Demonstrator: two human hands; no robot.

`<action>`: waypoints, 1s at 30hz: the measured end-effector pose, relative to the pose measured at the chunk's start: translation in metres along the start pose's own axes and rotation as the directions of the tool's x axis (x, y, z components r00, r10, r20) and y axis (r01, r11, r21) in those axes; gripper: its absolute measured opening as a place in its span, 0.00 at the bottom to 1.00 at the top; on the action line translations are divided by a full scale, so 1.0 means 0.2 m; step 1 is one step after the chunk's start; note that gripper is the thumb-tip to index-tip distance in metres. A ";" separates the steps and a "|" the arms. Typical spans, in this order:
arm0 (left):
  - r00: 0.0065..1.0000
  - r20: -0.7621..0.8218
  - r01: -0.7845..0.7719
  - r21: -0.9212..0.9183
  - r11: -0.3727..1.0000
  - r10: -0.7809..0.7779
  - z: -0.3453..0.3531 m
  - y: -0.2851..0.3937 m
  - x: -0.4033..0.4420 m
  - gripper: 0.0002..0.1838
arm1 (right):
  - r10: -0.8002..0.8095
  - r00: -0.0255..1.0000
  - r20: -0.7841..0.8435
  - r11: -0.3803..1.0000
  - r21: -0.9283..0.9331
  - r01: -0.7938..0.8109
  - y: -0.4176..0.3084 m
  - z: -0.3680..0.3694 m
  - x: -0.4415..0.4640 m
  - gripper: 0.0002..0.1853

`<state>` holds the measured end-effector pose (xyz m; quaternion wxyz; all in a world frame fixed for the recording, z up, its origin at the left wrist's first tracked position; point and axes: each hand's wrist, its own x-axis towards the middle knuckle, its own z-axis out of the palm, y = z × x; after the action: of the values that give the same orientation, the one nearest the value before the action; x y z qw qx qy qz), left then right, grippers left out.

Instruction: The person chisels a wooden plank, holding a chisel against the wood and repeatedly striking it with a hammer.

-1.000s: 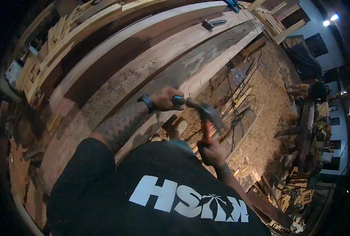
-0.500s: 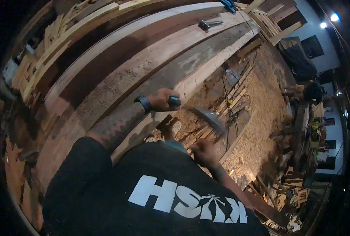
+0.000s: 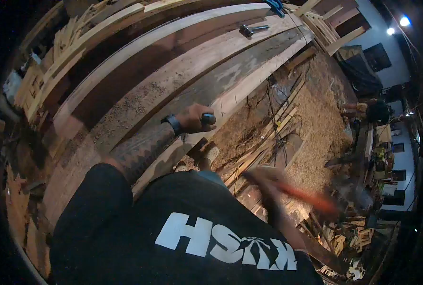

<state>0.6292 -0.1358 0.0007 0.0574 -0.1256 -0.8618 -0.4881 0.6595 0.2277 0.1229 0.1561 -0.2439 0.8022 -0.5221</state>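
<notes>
My left hand (image 3: pixel 192 118), with a watch on its wrist, is closed around the dark, blue-ended handle of what looks like a chisel (image 3: pixel 208 118). It rests near the edge of a long pale timber plank (image 3: pixel 235 97), and the tool's blade is hidden. Over to the right, my right hand (image 3: pixel 263 178) is closed on the handle of a hammer-like striking tool (image 3: pixel 308 194). Its orange handle is smeared by motion, with a faint grey blur beyond. The two hands are well apart.
A dark metal tool (image 3: pixel 253 31) and a blue tool (image 3: pixel 275 7) lie at the planks' far end. Wood dust (image 3: pixel 149 92) covers one board. Shavings (image 3: pixel 325 128), cables (image 3: pixel 278 135) and offcuts (image 3: pixel 349 232) litter the floor. Another person (image 3: pixel 377 111) is at right.
The striking tool has swung away from the left hand, out to the right, and its orange handle now shows. My right hand has moved slightly right; the left hand has barely shifted.
</notes>
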 end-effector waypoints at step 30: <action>0.999 -0.021 0.049 0.090 0.995 -0.047 0.01 0.04 -0.01 0.12 | -0.599 0.752 -0.275 0.564 0.521 0.641 -0.61 -0.50 0.01 0.12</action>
<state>0.6344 -0.1310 0.0065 0.0594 -0.0975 -0.8853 -0.4509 0.6353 0.2607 0.2756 0.0032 -0.4315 0.4677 -0.7714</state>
